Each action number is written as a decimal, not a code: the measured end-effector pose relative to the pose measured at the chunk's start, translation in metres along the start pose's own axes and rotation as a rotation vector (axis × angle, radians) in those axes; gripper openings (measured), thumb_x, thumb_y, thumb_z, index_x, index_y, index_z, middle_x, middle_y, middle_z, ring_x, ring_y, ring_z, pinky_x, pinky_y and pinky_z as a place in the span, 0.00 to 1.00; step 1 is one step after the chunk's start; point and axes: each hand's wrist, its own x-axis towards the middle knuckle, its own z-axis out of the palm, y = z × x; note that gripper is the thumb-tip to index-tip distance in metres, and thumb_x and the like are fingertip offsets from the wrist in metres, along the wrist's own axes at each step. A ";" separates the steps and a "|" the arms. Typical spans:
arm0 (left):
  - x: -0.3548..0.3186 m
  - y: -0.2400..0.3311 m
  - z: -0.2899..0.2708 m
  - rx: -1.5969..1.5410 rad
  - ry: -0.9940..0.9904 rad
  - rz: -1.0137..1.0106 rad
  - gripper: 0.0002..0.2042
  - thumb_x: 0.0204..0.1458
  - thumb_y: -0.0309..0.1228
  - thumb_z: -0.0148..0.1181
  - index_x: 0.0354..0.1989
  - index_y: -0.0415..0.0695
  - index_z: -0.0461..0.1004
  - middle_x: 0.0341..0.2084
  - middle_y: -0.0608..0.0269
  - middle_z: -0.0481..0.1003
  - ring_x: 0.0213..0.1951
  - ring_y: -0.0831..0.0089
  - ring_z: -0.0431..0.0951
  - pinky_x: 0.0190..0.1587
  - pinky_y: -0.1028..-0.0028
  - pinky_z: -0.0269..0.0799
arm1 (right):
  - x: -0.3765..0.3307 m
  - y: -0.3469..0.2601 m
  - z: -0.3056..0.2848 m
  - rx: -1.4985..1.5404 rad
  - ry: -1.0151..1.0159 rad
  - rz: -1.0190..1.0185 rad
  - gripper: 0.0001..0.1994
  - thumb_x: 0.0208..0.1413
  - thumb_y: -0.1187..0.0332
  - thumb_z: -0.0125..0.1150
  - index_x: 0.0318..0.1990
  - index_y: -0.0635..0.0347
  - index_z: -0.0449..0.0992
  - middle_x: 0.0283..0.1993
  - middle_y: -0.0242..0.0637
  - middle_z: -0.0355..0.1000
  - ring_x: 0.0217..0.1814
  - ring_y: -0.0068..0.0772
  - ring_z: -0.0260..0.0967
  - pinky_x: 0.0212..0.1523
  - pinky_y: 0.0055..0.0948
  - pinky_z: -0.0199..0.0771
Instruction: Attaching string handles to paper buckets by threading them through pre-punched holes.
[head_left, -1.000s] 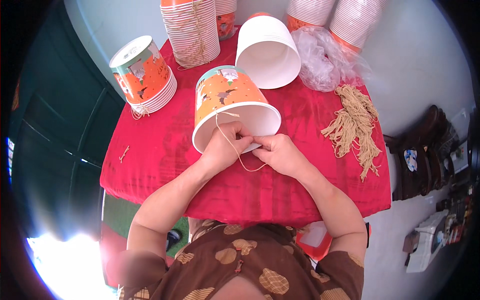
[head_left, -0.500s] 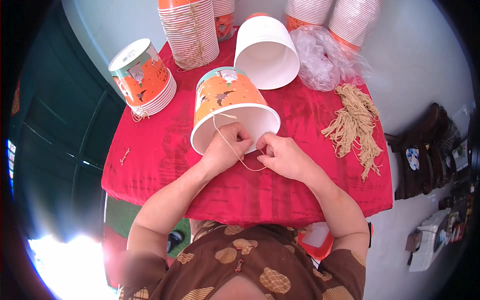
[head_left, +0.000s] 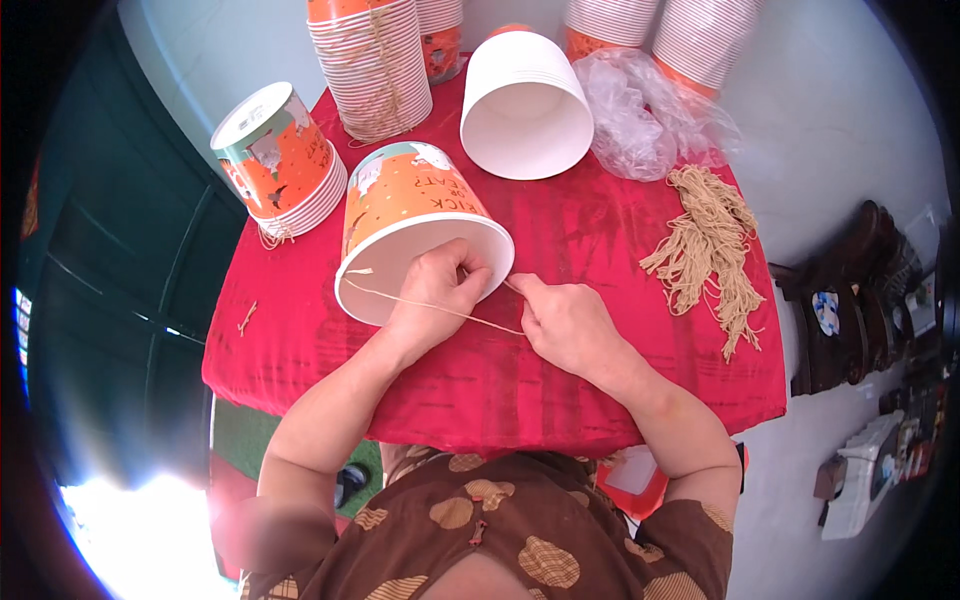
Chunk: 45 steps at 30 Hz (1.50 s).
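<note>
1. Paper bucket (head_left: 415, 205): orange printed outside, white inside, lying on its side near the middle of the bench (head_left: 600, 240), which is covered in red cloth. Its open mouth faces the person.
2. Left hand (head_left: 440, 290): rests over the lower rim of the bucket, fingers curled inward at the mouth and pressing the rim. Whether they pinch the string there I cannot tell.
3. Right hand (head_left: 565, 325): just beside the bucket's mouth, resting on the cloth, fingers closed in a pinch on the string.
4. String (head_left: 430, 305): 1 thin tan length, running from the far left of the rim, across the open mouth and under the left hand, to the right hand. It looks taut.
5. Progress, as judged: one end appears fixed at the left side of the rim; the other end is not yet fastened. This bucket seems about half done.
6. Bundle of cut strings (head_left: 710, 240): tan, loose on the cloth to the right, well apart from the hands. Many pieces are unused.
7. Short stack of buckets (head_left: 275, 155): upside down at the left, with string ends showing at the base, likely finished.
8. White bucket (head_left: 525, 100): on its side behind the first.
9. Tall stack of cups (head_left: 370, 60): at the back, tied with string.
10. Clear plastic wrap (head_left: 640, 110): crumpled, back right.
</note>
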 end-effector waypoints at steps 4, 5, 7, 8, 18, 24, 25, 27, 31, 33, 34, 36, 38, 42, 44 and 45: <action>0.002 -0.004 0.001 -0.036 -0.075 -0.065 0.05 0.53 0.25 0.60 0.29 0.36 0.74 0.20 0.66 0.74 0.22 0.81 0.72 0.25 0.77 0.68 | -0.004 -0.002 0.003 -0.099 -0.071 -0.027 0.06 0.51 0.75 0.58 0.36 0.65 0.74 0.23 0.50 0.74 0.26 0.53 0.75 0.28 0.48 0.75; 0.003 -0.007 0.002 -0.035 -0.071 -0.068 0.05 0.53 0.25 0.60 0.29 0.36 0.74 0.20 0.66 0.74 0.22 0.81 0.72 0.25 0.77 0.68 | -0.005 -0.006 0.002 -0.141 -0.073 -0.056 0.04 0.50 0.75 0.57 0.33 0.65 0.74 0.23 0.48 0.74 0.27 0.50 0.76 0.27 0.45 0.76; 0.004 -0.012 0.004 -0.083 -0.086 -0.075 0.05 0.53 0.24 0.60 0.29 0.36 0.74 0.20 0.66 0.73 0.22 0.81 0.72 0.25 0.77 0.69 | -0.005 -0.011 0.001 -0.180 -0.077 -0.089 0.02 0.48 0.75 0.57 0.29 0.64 0.74 0.23 0.46 0.74 0.27 0.47 0.77 0.27 0.42 0.77; 0.004 -0.011 0.004 -0.083 -0.087 -0.075 0.05 0.53 0.24 0.60 0.29 0.36 0.74 0.20 0.66 0.73 0.22 0.81 0.72 0.25 0.77 0.69 | -0.005 -0.013 0.000 -0.177 0.020 -0.175 0.02 0.46 0.75 0.58 0.28 0.64 0.73 0.26 0.44 0.73 0.29 0.43 0.75 0.27 0.39 0.77; 0.002 -0.007 0.008 -0.006 -0.078 0.016 0.04 0.54 0.22 0.58 0.28 0.36 0.73 0.20 0.65 0.74 0.23 0.80 0.73 0.25 0.77 0.70 | 0.003 -0.002 0.005 -0.212 0.287 -0.386 0.02 0.42 0.76 0.59 0.24 0.64 0.73 0.36 0.41 0.69 0.37 0.39 0.69 0.34 0.33 0.76; 0.000 -0.011 0.013 -0.077 -0.127 0.021 0.03 0.55 0.22 0.57 0.30 0.35 0.72 0.20 0.65 0.74 0.22 0.81 0.73 0.24 0.77 0.70 | 0.004 0.002 0.007 -0.031 0.153 -0.250 0.04 0.48 0.76 0.62 0.31 0.67 0.77 0.41 0.45 0.78 0.38 0.46 0.76 0.41 0.38 0.78; 0.000 -0.012 0.013 -0.061 -0.133 0.029 0.03 0.55 0.22 0.56 0.30 0.35 0.71 0.20 0.65 0.74 0.22 0.81 0.73 0.23 0.77 0.70 | 0.004 0.002 0.007 -0.032 0.153 -0.252 0.04 0.48 0.76 0.62 0.31 0.67 0.77 0.41 0.45 0.78 0.38 0.46 0.76 0.41 0.38 0.78; 0.001 -0.004 0.010 -0.043 -0.148 -0.023 0.04 0.55 0.22 0.56 0.30 0.35 0.71 0.20 0.64 0.74 0.21 0.80 0.73 0.23 0.77 0.69 | 0.004 0.002 0.008 0.065 0.128 -0.221 0.04 0.50 0.76 0.61 0.31 0.67 0.77 0.41 0.45 0.78 0.38 0.46 0.76 0.42 0.39 0.78; 0.001 0.003 0.008 -0.025 -0.128 -0.062 0.05 0.55 0.22 0.57 0.28 0.36 0.70 0.19 0.62 0.74 0.20 0.79 0.73 0.22 0.76 0.69 | 0.006 0.004 0.010 0.085 0.124 -0.239 0.03 0.51 0.76 0.61 0.31 0.68 0.77 0.41 0.46 0.78 0.39 0.46 0.76 0.41 0.39 0.78; 0.001 0.002 0.010 -0.025 -0.115 -0.052 0.05 0.54 0.22 0.57 0.28 0.36 0.69 0.19 0.62 0.74 0.20 0.79 0.74 0.22 0.76 0.69 | 0.007 0.005 0.011 0.136 0.204 -0.277 0.03 0.52 0.76 0.59 0.30 0.68 0.75 0.35 0.45 0.77 0.36 0.47 0.75 0.36 0.41 0.76; 0.001 0.003 0.011 -0.026 -0.104 -0.041 0.05 0.54 0.21 0.58 0.28 0.36 0.69 0.19 0.61 0.74 0.20 0.78 0.74 0.22 0.76 0.69 | 0.007 0.004 0.012 0.137 0.204 -0.277 0.03 0.52 0.76 0.59 0.30 0.68 0.75 0.35 0.45 0.77 0.36 0.47 0.75 0.36 0.41 0.76; 0.001 0.006 0.010 -0.061 -0.108 -0.084 0.05 0.53 0.21 0.58 0.28 0.36 0.69 0.19 0.62 0.74 0.20 0.78 0.74 0.22 0.76 0.69 | 0.008 0.003 0.014 0.207 0.260 -0.245 0.03 0.52 0.75 0.60 0.30 0.66 0.75 0.34 0.45 0.75 0.35 0.47 0.74 0.36 0.42 0.76; 0.002 0.006 0.009 -0.096 -0.112 -0.125 0.05 0.53 0.20 0.58 0.28 0.36 0.69 0.20 0.62 0.73 0.20 0.79 0.74 0.21 0.76 0.69 | 0.007 -0.003 0.008 0.197 0.246 -0.213 0.03 0.52 0.75 0.60 0.30 0.65 0.75 0.33 0.44 0.73 0.35 0.47 0.74 0.35 0.42 0.76; 0.002 0.003 0.007 -0.158 -0.139 -0.150 0.04 0.52 0.19 0.58 0.28 0.37 0.69 0.22 0.64 0.73 0.21 0.80 0.73 0.22 0.78 0.70 | 0.005 -0.003 0.009 0.175 0.237 -0.161 0.03 0.53 0.74 0.61 0.30 0.63 0.74 0.31 0.42 0.69 0.33 0.47 0.73 0.33 0.42 0.76; 0.002 0.002 0.006 -0.185 -0.160 -0.151 0.04 0.52 0.19 0.58 0.28 0.37 0.69 0.22 0.65 0.73 0.21 0.80 0.73 0.23 0.79 0.70 | 0.006 -0.001 0.009 0.184 0.230 -0.145 0.03 0.53 0.73 0.62 0.30 0.63 0.74 0.31 0.43 0.70 0.33 0.48 0.73 0.33 0.42 0.76; 0.003 0.002 0.005 -0.192 -0.189 -0.167 0.03 0.53 0.19 0.58 0.29 0.36 0.70 0.22 0.66 0.73 0.22 0.81 0.73 0.24 0.79 0.70 | 0.006 0.000 0.009 0.193 0.224 -0.128 0.04 0.53 0.73 0.62 0.30 0.62 0.74 0.31 0.43 0.71 0.33 0.48 0.74 0.33 0.42 0.75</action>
